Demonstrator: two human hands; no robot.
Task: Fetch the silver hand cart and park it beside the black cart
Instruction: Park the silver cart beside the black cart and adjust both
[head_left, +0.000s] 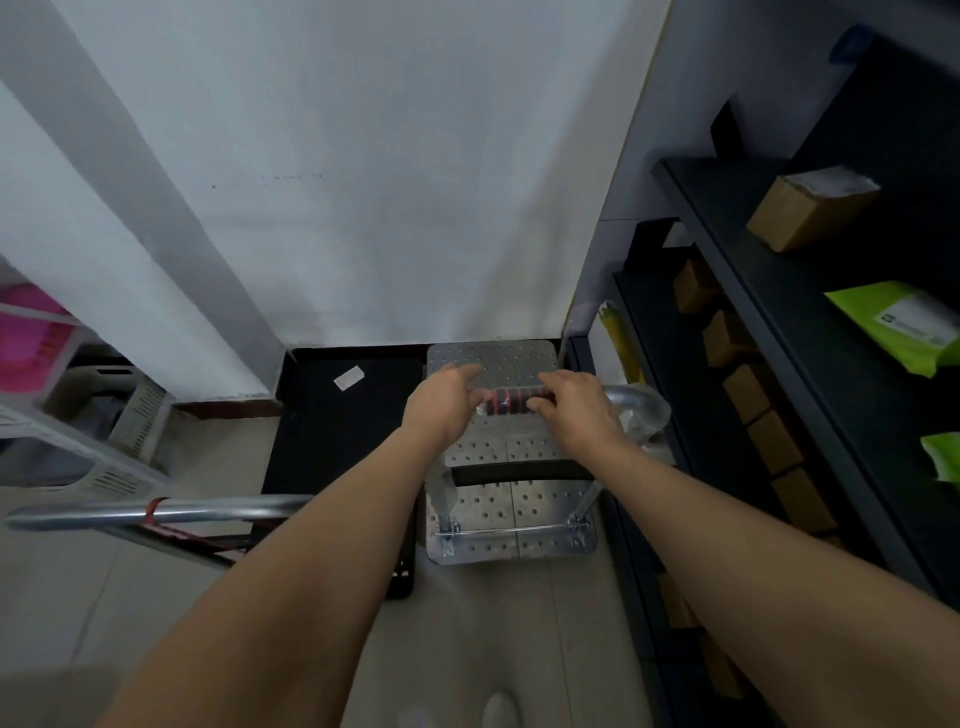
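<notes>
The silver hand cart stands on the pale tiled floor at its far edge, its perforated metal deck running up to the white wall and filling the corner where the wall meets the dark shelf on the right. Just beside it on the left, the black cart lies parallel, its flat dark deck bearing a small white sticker; the long sides of the two decks look touching or almost so. The silver cart's handle, wrapped in a black-and-red grip, crosses above the deck, and both bare arms reach forward to it. The left hand is loose, fingers stretched and slightly spread, the tips just at the left end of the grip without closing round it. The right hand sits at the grip's right end with its fingers bent down over the bar; blur hides whether they clasp it or only touch. A silver bar with a red tie runs across the near left part of the floor beside the black cart's near end. On the shelf lie cardboard boxes and green packets.
</notes>
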